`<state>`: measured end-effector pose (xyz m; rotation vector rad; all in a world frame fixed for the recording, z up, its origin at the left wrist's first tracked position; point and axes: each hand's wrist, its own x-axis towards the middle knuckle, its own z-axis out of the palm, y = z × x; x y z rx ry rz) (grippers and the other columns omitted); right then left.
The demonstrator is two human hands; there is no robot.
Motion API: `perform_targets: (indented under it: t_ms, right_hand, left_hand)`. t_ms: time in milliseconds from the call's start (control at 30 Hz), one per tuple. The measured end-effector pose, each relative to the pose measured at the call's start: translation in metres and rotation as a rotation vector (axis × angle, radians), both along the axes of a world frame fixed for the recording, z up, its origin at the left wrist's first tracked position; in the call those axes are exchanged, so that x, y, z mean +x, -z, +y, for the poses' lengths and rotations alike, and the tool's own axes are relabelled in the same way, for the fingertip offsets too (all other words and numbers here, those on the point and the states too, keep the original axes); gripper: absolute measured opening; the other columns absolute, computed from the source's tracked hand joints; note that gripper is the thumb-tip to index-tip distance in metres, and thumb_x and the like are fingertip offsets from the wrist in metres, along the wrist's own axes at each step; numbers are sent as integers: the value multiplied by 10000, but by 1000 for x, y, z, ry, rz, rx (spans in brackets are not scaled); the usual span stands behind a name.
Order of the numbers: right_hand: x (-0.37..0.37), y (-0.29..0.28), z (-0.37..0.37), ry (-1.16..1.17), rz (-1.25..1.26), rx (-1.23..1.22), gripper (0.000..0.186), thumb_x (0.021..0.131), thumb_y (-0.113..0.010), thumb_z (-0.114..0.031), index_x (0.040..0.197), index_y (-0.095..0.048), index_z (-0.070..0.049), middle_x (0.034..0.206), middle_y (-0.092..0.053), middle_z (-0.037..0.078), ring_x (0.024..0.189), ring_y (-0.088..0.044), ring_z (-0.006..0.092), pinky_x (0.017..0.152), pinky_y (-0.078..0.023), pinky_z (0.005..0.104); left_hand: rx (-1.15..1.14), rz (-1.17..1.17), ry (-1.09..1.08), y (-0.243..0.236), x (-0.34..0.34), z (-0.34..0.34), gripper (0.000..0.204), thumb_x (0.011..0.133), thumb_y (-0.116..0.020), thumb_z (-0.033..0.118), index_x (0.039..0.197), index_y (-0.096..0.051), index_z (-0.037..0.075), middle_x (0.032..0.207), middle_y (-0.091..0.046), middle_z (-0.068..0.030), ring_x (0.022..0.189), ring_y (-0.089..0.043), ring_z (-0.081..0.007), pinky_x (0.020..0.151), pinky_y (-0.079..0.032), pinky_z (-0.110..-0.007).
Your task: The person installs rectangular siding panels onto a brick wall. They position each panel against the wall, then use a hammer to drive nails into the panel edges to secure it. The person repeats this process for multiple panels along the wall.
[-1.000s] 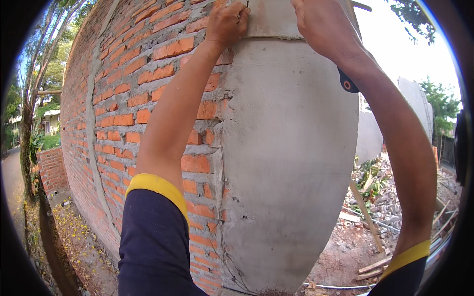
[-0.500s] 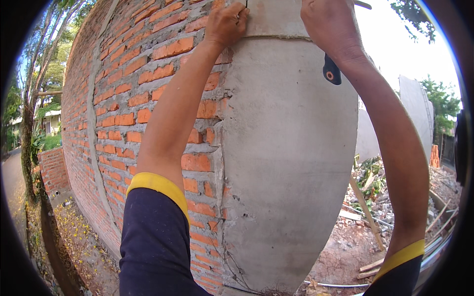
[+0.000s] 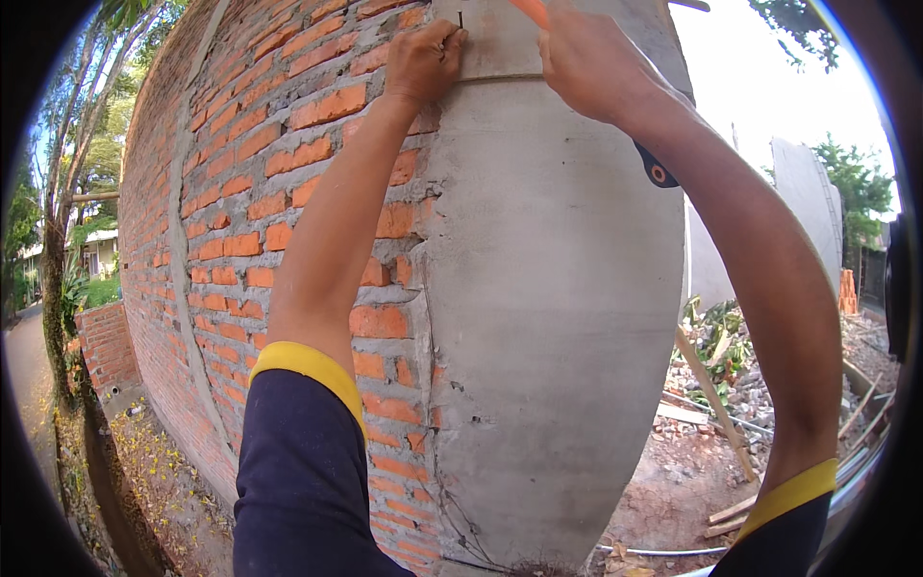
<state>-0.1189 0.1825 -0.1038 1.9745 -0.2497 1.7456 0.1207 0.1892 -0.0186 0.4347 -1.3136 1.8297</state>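
Raised against the wall, my left hand (image 3: 423, 62) has its fingers pinched on a thin dark nail (image 3: 460, 18), whose end shows above the fingertips. The nail is at the left edge of the grey plastered column (image 3: 558, 288), above a horizontal joint. To its right, my right hand (image 3: 601, 72) is wrapped round a hammer (image 3: 658, 172). The black butt with an orange-ringed hole shows below my wrist, and a bit of orange shaft rises above the fist. The hammer's head is beyond the top of the picture.
A rough red brick wall (image 3: 308, 159) runs off to the left of the column. Rubble (image 3: 750, 385), planks and a leaning timber (image 3: 716, 404) lie at the lower right. On the far left stand a tree trunk (image 3: 55, 288) and a low brick wall (image 3: 106, 346).
My right hand has moved left and slightly down, nearer my left hand, and the hammer's orange shaft has come into view. The left hand keeps its pinch and sits slightly lower in the picture.
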Motion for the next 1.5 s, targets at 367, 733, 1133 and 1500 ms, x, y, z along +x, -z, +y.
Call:
perform_targets:
  t_ms: [367,733,1133,1500]
  right_hand:
    - [0,-4,-26,-48,-110,238,390,1011,-485,-285,1196,-502,57,906,-664,269,846,-685,336,738,-504,476]
    - [9,-8,-58,-335,-175,1,673,871,-479,-30,1495,-331,-233,912,-645,311,888,-648,447,771,-499,494]
    - [7,-8,-52,-232,-135,115,710,862,-459,-29,1511,-297,-264,1012,-627,336,966,-634,456,846,-485,496]
    - [-14,10,-4,-218,-37,294,545,877,-432,-60,1421,-420,-82,853,-638,312,740,-636,438,727,-507,484]
  left_hand:
    - [-27,43,37,3,-1,-2,149,876,-670,238,793,-656,115,658,-647,-114,598,-637,-324,549,-505,-414]
    - [-3,351,86,11,-8,7,230,855,-608,234,888,-660,13,868,-669,-221,837,-657,-382,731,-508,-461]
    - [756,902,359,59,6,41,637,788,-765,487,1040,-664,-90,804,-580,-117,771,-587,-266,728,-497,-394]
    - [724,1012,527,58,-8,38,420,737,-861,341,734,-607,8,661,-518,-51,552,-458,-159,515,-390,-386]
